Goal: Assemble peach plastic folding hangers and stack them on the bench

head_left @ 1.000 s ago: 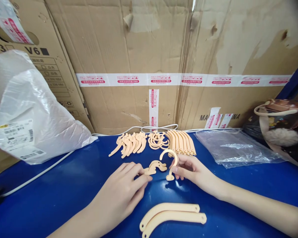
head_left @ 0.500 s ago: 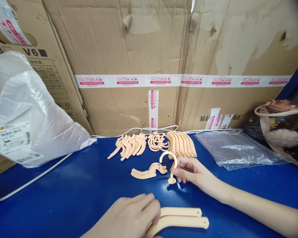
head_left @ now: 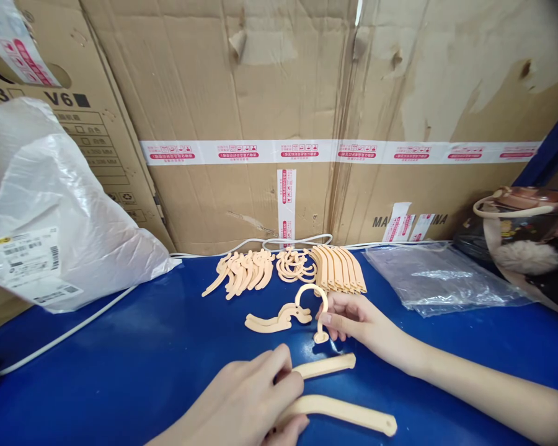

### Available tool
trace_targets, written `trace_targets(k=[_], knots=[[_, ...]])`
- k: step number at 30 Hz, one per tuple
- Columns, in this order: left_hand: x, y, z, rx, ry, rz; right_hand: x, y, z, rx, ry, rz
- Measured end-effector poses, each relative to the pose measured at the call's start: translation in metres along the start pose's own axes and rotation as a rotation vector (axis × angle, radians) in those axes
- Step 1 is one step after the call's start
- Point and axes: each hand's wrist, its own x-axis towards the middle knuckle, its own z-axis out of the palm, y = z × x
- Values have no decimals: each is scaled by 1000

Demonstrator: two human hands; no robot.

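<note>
My right hand [head_left: 351,314] pinches a cream plastic hanger hook [head_left: 324,306], its curve up and its flat round foot down, above the blue table. Closer to me, my left hand [head_left: 265,390] is closed on two long cream hanger arms, a lower one [head_left: 348,415] and an upper one [head_left: 328,367]. Their free ends, splayed apart, point right; the other ends are hidden by my fingers. Left of the hook lies a stacked pair of shorter curved hanger pieces [head_left: 270,322] with small holes.
Along the back lie curved hanger pieces [head_left: 246,272], a heap of hooks [head_left: 295,265] and a row of long hanger arms [head_left: 338,269]. A clear plastic bag [head_left: 437,282] and a dark bag [head_left: 516,229] are right, a white parcel bag [head_left: 74,217] left. Cardboard boxes [head_left: 242,204] stand behind a white cable [head_left: 88,322].
In my left hand the two hanger arms have spread apart at their free ends, the upper one angling up and the lower one tilting down. My right hand with the hook has hardly moved.
</note>
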Motion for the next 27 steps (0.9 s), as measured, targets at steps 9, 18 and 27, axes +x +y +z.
trace_targets(k=[9,18,27], knots=[[1,5,-9,-215,74,-113,-1,3,-1,-20,-8,-9],[12,-7,-40,-1302,145,-678,-2,-7,2,-60,12,1],[13,-18,-48,-1600,440,-802,-6,-9,3,-63,22,0]])
